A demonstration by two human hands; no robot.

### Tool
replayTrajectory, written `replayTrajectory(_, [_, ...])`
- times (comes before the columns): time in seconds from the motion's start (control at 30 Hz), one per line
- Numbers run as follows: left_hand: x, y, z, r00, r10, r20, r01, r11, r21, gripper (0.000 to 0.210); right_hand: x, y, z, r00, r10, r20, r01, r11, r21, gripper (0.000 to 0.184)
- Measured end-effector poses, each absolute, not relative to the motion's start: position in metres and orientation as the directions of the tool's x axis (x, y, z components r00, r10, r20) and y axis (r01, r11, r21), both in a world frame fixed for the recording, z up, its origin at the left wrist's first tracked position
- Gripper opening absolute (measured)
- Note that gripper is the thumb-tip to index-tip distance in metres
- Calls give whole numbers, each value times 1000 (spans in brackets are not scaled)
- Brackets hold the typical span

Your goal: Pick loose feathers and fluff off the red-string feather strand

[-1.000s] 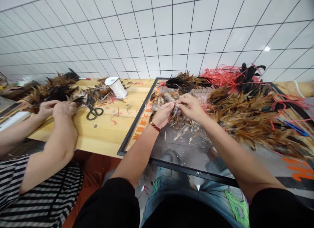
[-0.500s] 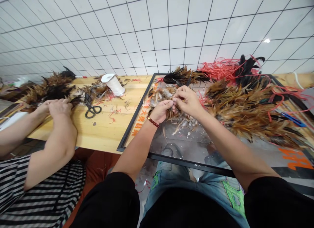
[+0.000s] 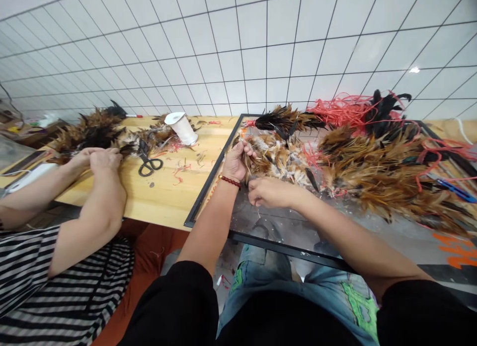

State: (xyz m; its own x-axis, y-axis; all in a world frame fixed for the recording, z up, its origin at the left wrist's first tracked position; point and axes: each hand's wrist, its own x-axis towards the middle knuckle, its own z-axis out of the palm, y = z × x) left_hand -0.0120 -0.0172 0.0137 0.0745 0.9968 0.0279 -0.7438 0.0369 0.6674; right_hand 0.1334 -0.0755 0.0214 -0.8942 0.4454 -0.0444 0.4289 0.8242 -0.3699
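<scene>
My left hand [image 3: 235, 162], palm turned up, is closed on the base of some brown feathers [image 3: 255, 162] at the left of the black-framed glass panel [image 3: 208, 199]. My right hand [image 3: 270, 192] is just below and to the right, its fingers curled together; whatever they hold, if anything, is hidden. Behind both hands lies a pile of loose pale and brown feathers [image 3: 288, 160]. A tied bundle of dark and brown feathers [image 3: 283, 118] lies along the panel's far edge.
Large bundles of brown feathers [image 3: 380, 172] and a tangle of pink-red string [image 3: 339, 107] lie right. A blue cutter [image 3: 456, 189] is at far right. White spool [image 3: 181, 128] and black scissors [image 3: 149, 166] lie left, beside a co-worker's hands [image 3: 100, 160] working on feathers.
My hands have parted: the left moved slightly left with feathers in it, and the right dropped down toward me. More of the feather pile shows. The view shifted a little.
</scene>
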Motion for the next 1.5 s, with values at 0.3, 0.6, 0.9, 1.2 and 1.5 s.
replayTrajectory(0.3, [-1,-20,9,125,991,-37,-704,115,701,24,167,-51,48,-512,800,313,-33,345,-938,22])
replayTrajectory(0.6, [9,-21,3,201,978,-47,-626,165,762,13,153,-42,27,-148,988,41,-159,17,-987,28])
replayTrajectory(0.9, [11,-23,4,218,975,-46,-631,177,755,13,154,-37,28,-101,990,93,-112,82,-990,22])
replayTrajectory(1.2, [8,-23,6,173,980,-94,-663,186,725,12,179,-34,40,-192,955,225,138,254,-957,15])
replayTrajectory(1.5, [17,-25,-3,233,963,-134,-597,251,762,10,178,-30,34,-191,943,274,270,319,-909,19])
